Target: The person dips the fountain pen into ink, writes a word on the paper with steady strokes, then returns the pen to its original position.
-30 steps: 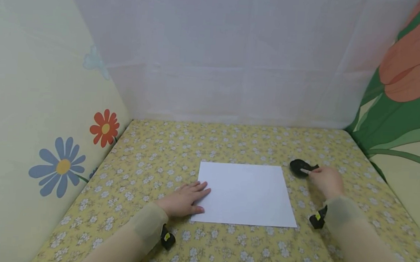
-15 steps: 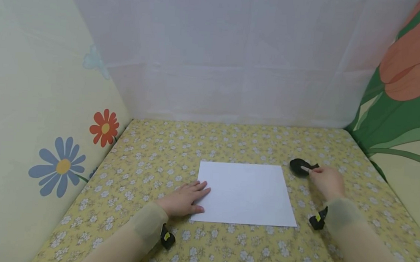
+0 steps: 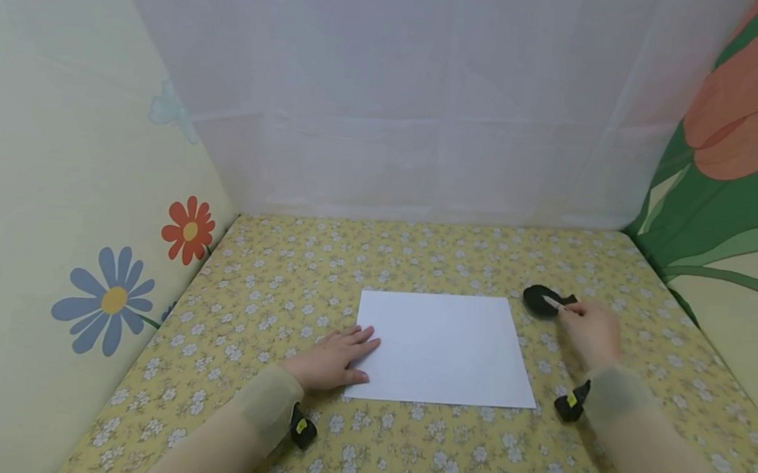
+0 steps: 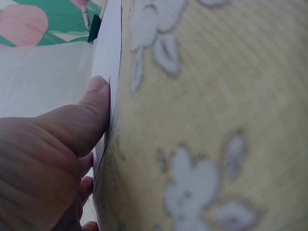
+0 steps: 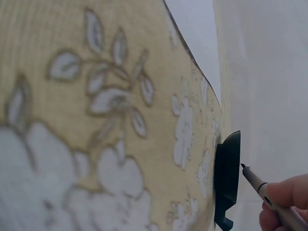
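Note:
My left hand point(image 3: 327, 360) lies with straight, spread fingers on the left edge of a white sheet of paper point(image 3: 447, 349). In the left wrist view, its thumb point(image 4: 91, 108) presses along the paper's edge. To the right of the sheet, my right hand point(image 3: 589, 332) pinches a slim, light-barrelled brush pen point(image 3: 554, 303). A dark pointed tip and a dark ring on this brush pen point(image 5: 263, 190) show in the right wrist view. The tip is over a small black dish point(image 3: 538, 299) with a short handle-like end; whether they touch is unclear. Its contents are too dark to tell.
A yellow cloth with white flowers point(image 3: 298, 275) covers the table. White fabric point(image 3: 439, 110) hangs behind it, and flower-printed panels point(image 3: 737, 237) stand on both sides. Each wrist carries a small black camera point(image 3: 303, 429).
The brush pen's tip has shifted slightly up over the black dish, and the right hand has turned a little. The left hand and paper stay as they were.

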### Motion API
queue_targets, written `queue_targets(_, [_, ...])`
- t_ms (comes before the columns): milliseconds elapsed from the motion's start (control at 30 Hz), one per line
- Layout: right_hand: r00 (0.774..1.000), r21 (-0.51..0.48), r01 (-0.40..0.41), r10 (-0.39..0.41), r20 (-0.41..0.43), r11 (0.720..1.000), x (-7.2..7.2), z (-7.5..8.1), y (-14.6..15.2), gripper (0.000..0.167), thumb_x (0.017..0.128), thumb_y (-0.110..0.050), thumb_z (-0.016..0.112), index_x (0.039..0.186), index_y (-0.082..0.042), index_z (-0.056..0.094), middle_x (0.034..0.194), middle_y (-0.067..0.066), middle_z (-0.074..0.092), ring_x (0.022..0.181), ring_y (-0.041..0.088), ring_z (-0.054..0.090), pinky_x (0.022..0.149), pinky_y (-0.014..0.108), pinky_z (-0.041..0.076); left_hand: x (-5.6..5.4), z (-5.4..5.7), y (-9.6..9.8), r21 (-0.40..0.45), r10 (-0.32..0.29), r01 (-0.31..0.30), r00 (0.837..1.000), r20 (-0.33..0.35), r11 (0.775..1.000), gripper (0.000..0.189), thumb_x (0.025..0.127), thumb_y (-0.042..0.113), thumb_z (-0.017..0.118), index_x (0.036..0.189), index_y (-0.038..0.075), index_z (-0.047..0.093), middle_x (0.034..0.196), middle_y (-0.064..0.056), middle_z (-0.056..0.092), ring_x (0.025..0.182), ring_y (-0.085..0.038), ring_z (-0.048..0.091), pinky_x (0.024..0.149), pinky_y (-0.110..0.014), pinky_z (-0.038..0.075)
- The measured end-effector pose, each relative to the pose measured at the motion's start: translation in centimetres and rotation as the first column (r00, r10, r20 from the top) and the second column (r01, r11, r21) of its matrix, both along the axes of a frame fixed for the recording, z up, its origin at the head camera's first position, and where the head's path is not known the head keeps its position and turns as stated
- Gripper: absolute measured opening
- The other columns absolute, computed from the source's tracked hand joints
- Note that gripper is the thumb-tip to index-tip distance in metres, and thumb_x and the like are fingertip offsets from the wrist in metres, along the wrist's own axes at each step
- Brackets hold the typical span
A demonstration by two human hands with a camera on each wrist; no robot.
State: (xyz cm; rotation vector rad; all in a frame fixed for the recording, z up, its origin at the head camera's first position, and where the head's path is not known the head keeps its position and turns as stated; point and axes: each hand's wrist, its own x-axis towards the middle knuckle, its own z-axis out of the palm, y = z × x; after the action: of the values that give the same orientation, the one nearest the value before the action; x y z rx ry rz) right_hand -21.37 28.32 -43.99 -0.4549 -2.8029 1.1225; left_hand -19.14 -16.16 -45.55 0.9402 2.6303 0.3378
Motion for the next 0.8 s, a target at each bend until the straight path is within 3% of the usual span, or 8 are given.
queue_targets(300, [0.999, -0.022, 0.022, -0.022, -0.023, 1.0, 0.2, -0.8, -0.1, 0.042, 0.1, -0.032, 0.051, 0.125, 0.001, 0.062, 0.126, 0.026, 0.058, 0.11, 0.041, 0.055, 0.074, 0.046, 0.05, 0.1, 0.1, 0.1, -0.002, 0.002, -0.002, 1.0, -0.003, 1.0, 0.07, 0.096, 0.048, 0.053, 0.153, 0.017, 0.027, 0.16, -0.004, 0.015, 0.147, -0.027, 0.009, 0.117, -0.049, 0.013])
queue_targets(633, [0.997, -0.13, 0.076, -0.079, -0.023, 0.989, 0.5, -1.2, -0.1, 0.048, 0.099, -0.04, 0.05, 0.128, -0.002, 0.06, 0.127, 0.022, 0.056, 0.106, 0.036, 0.054, 0.076, 0.043, 0.047, 0.1, 0.2, 0.1, -0.004, 0.008, -0.008, 1.0, 0.003, 1.0, 0.07, 0.096, 0.047, 0.053, 0.153, 0.017, 0.027, 0.16, -0.004, 0.015, 0.147, -0.027, 0.009, 0.117, -0.049, 0.014])
queue_targets(800, [0.994, -0.155, 0.1, -0.105, -0.024, 0.983, 0.9, -1.2, -0.2, 0.048, 0.099, -0.042, 0.051, 0.129, -0.007, 0.061, 0.125, 0.018, 0.058, 0.1, 0.031, 0.054, 0.069, 0.038, 0.046, 0.1, 0.2, 0.1, -0.009, 0.016, -0.016, 1.0, 0.006, 1.0, 0.07, 0.096, 0.047, 0.053, 0.153, 0.018, 0.027, 0.16, -0.003, 0.015, 0.147, -0.026, 0.009, 0.117, -0.049, 0.013])
